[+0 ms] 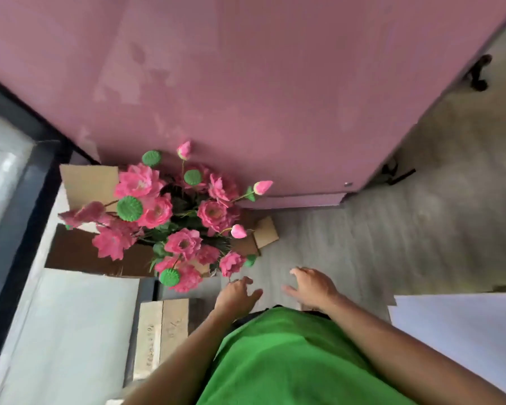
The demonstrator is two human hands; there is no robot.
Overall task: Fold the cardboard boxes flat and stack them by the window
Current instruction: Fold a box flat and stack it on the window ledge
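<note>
Flattened brown cardboard (pixel 79 252) lies on the floor by the window frame (pixel 21 182) at the left, with a lighter flap (pixel 88 182) behind it and a small piece (pixel 265 232) poking out to the right of the flowers. My left hand (pixel 237 296) and my right hand (pixel 310 286) hover side by side over the grey floor, in front of my green shirt. The fingers of both hands are loosely spread, and neither hand holds anything. Much of the cardboard is hidden under the bouquet.
A tall bunch of pink artificial flowers with green pods (pixel 173 217) stands over the cardboard. A pink wall panel (pixel 260 83) fills the background. A pale wooden crate (pixel 161 331) sits near my left arm, a white sheet (pixel 465 331) at the right.
</note>
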